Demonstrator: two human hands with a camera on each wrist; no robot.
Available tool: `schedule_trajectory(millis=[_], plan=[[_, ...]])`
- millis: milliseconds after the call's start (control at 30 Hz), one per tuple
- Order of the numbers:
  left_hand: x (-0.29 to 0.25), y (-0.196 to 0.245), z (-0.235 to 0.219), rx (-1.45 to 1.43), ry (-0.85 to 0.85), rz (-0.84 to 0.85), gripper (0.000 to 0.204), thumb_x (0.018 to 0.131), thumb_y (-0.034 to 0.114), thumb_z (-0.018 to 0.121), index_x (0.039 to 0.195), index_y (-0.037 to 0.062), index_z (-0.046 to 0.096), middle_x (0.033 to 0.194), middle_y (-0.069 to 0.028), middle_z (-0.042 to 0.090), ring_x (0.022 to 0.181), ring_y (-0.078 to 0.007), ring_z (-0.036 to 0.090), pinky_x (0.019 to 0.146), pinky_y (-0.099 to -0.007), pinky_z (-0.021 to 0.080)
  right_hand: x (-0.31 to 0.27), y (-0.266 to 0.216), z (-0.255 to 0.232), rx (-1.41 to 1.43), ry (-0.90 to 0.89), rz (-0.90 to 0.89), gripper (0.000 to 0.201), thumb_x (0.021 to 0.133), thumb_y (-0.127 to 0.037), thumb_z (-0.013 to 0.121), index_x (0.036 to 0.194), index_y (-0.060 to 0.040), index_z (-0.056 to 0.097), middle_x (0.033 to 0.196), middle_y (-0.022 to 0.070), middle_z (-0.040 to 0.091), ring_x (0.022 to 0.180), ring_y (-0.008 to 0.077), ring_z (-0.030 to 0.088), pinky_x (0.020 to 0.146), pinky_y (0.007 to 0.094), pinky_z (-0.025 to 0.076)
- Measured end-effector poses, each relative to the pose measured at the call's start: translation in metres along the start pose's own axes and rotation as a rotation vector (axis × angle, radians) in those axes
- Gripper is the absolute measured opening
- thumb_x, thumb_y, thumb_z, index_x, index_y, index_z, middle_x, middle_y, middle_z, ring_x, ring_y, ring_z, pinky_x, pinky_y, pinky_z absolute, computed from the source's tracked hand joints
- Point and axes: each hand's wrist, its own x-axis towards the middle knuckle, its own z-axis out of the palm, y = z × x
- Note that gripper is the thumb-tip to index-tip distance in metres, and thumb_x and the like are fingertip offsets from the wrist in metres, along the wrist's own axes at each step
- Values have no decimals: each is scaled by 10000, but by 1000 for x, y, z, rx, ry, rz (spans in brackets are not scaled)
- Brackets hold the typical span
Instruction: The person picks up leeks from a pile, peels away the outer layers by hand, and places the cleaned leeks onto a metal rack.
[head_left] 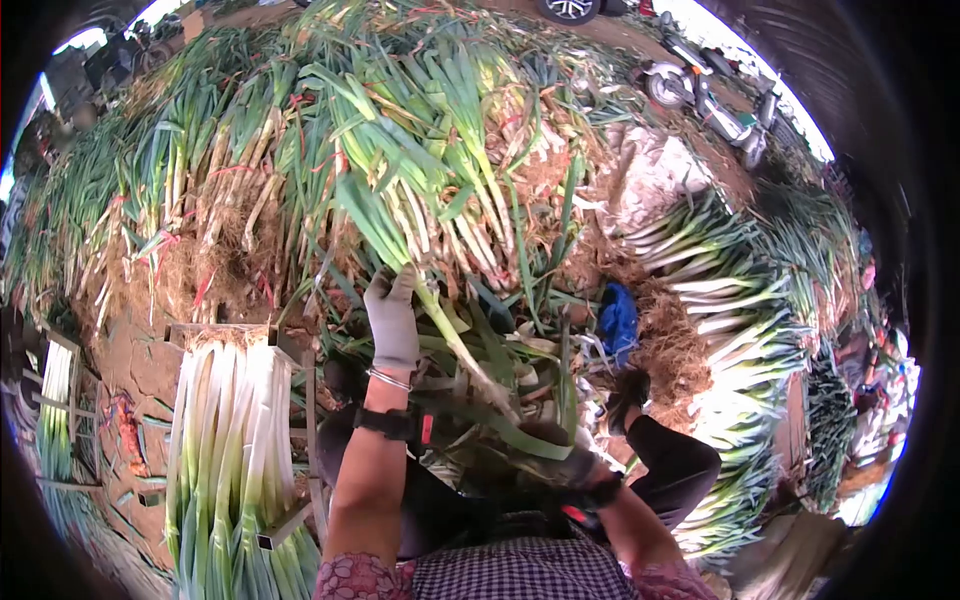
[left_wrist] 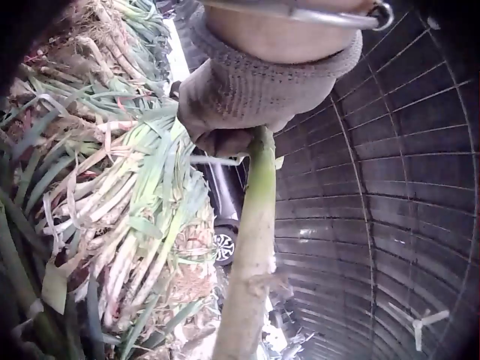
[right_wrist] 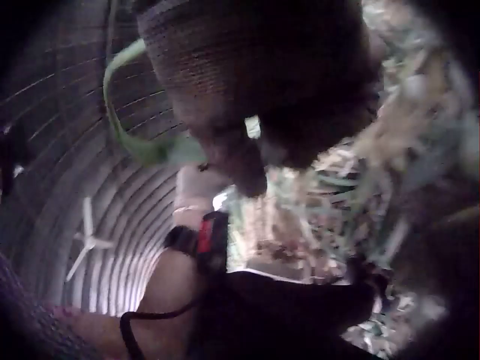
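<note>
In the head view my left hand (head_left: 392,318), in a pale knit glove, grips a leek (head_left: 450,335) around its upper stem. Its green leaves fan away from me, and the pale root end slants down toward my right hand (head_left: 560,462). The left wrist view shows the gloved fingers (left_wrist: 225,141) curled around the stem (left_wrist: 251,240). My right hand, in a darker glove and shadowed, is low in front of my body by the leek's root end. From its fingers in the right wrist view a green leaf strip (right_wrist: 150,152) curls away, pinched at one end.
Trimmed leeks (head_left: 225,430) lie in a metal-framed rack at my left. Heaped untrimmed leeks (head_left: 240,150) spread ahead, and a row of cleaned ones (head_left: 735,325) lies at my right. A blue bag (head_left: 618,322) sits before my knee; a motorbike (head_left: 705,95) stands at the far right.
</note>
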Motion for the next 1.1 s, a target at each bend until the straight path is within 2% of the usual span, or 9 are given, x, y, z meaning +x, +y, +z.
schedule_trajectory(millis=[33, 100, 200, 267, 333, 667, 767, 1067, 1100], plan=[[-4, 3, 0, 5, 2, -1, 174, 916, 123, 589, 995, -32, 596, 841, -18, 603, 706, -90, 539, 644, -247, 472, -29, 10, -9, 473, -85, 60, 342, 873, -264, 651, 1121, -29, 624, 990, 103, 671, 920, 161, 621, 766, 330, 484], [-11, 4, 3, 18, -3, -7, 155, 910, 124, 597, 968, -18, 610, 831, -10, 601, 706, -86, 539, 655, -251, 467, -45, 91, -52, -823, -652, 313, 336, 848, -303, 670, 1117, -103, 656, 963, 92, 686, 888, 195, 642, 778, 307, 497], [-5, -24, 0, -72, -118, -56, 153, 908, 135, 605, 958, -10, 621, 825, -2, 601, 714, -76, 542, 663, -243, 460, -6, -30, -60, -1268, -429, 223, 360, 786, -313, 729, 1087, -125, 671, 904, 68, 692, 824, 221, 668, 775, 278, 504], [-12, -24, 6, -59, -163, -77, 173, 909, 148, 612, 978, -9, 619, 834, 3, 603, 725, -71, 537, 674, -234, 452, 29, -70, -47, -493, 273, -87, 364, 768, -191, 749, 1099, -80, 648, 844, 94, 671, 811, 215, 674, 729, 297, 515], [-14, -31, 6, -48, -282, -72, 207, 920, 145, 602, 1036, -26, 605, 873, -24, 617, 770, -115, 590, 685, -254, 500, 72, -109, -28, -415, 535, -421, 308, 724, -130, 770, 958, -34, 594, 799, 108, 612, 736, 266, 622, 652, 362, 495], [-2, -12, 0, -122, -151, -110, 173, 915, 157, 621, 964, -9, 626, 841, 18, 602, 729, -62, 524, 668, -224, 432, 61, -73, -18, -65, 140, -540, 173, 728, 18, 739, 831, -31, 610, 776, 64, 622, 735, 163, 644, 635, 287, 494], [-9, -26, 1, -94, -166, -170, 161, 903, 154, 630, 963, 5, 625, 840, 18, 602, 733, -63, 526, 681, -224, 438, 78, -92, -24, -567, 595, -447, 314, 682, -4, 779, 941, -12, 602, 895, 85, 629, 769, 177, 640, 679, 295, 509], [-29, 1, -2, 118, -305, -290, 204, 882, 182, 661, 986, 9, 631, 750, 26, 591, 592, -55, 527, 525, -199, 433, 130, -64, 10, 542, 314, -291, 329, 734, -67, 788, 973, -8, 571, 880, 33, 619, 817, 80, 577, 702, 265, 493], [-31, -8, 0, 83, -271, -237, 212, 869, 197, 688, 966, 15, 638, 694, 38, 573, 527, -36, 486, 461, -176, 393, 125, -62, 8, 201, 428, -315, 301, 729, -49, 778, 954, -23, 580, 863, 50, 624, 783, 120, 596, 678, 281, 490]])
